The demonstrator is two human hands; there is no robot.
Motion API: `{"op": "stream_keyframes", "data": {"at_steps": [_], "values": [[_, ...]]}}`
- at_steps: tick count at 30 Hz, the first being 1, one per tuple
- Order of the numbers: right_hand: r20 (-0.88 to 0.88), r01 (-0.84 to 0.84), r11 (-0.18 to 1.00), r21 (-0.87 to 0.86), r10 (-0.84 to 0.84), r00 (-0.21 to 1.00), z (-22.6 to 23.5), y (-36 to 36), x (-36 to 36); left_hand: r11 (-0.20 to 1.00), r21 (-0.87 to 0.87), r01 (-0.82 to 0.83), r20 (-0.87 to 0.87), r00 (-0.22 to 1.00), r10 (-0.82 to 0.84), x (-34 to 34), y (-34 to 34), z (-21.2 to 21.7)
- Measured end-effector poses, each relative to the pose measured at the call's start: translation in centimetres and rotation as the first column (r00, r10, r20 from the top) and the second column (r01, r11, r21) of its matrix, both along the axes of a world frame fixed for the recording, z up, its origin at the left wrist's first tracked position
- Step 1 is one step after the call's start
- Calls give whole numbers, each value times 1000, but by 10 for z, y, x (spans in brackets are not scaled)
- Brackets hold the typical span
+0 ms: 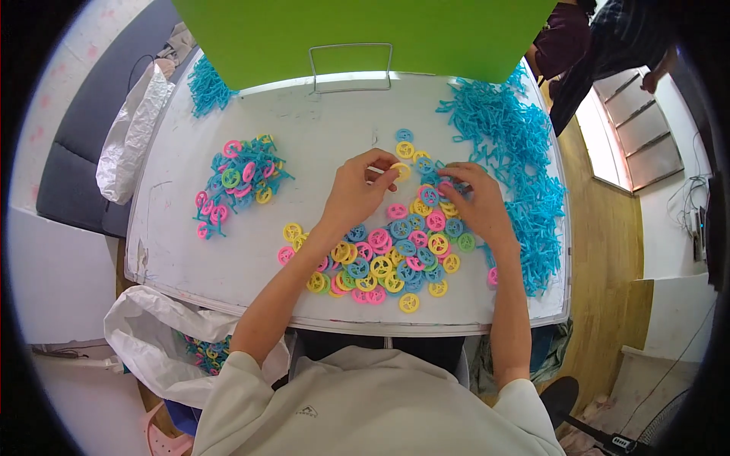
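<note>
My left hand (363, 186) pinches a small yellow plastic wheel (401, 171) between thumb and fingers, over the middle of the table. Just to its right, the fingers of my right hand (480, 207) close on a small blue plastic stem (432, 179); its far end is hard to make out. Beneath and in front of both hands spreads a loose pile of spoked toy wheels (380, 266) in pink, yellow, blue and green. A blue wheel (404, 135) and a yellow wheel (404, 150) lie a little beyond my fingertips.
Blue plastic stems (509, 144) heap along the table's right side, with a smaller heap (207, 87) at far left. Stems with wheels fitted (247, 175) lie at left. A green board (365, 34) stands behind. An open white sack (152, 357) holds similar pieces. Another person (608, 45) stands far right.
</note>
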State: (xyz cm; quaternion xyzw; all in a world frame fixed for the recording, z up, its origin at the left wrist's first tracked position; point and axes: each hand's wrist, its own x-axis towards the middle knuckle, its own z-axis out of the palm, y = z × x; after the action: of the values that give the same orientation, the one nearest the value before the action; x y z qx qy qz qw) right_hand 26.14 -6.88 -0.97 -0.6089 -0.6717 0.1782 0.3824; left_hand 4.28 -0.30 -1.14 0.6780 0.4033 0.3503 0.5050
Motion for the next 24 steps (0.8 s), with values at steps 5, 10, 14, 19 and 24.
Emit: {"op": "stream_keyframes", "data": {"at_steps": [5,10,14,19,24], "values": [[-12,81,990,-117,-83,996,-4,0,-2,971,-235,35,103,995,-11,0,-2,12],[-73,101,983,-153,-113,991,-5,0,2,949,-305,74,215,977,-6,-1,-4,14],[-231,129,984,-123,-155,960,6,0,-5,937,-340,81,263,965,11,-1,-4,10],[-352,-15,986,-165,-45,935,14,-5,-20,886,-447,120,348,936,49,3,-7,4],[-413,68,959,-274,-181,892,22,-6,-34,853,-505,136,344,937,54,1,-7,1]]}}
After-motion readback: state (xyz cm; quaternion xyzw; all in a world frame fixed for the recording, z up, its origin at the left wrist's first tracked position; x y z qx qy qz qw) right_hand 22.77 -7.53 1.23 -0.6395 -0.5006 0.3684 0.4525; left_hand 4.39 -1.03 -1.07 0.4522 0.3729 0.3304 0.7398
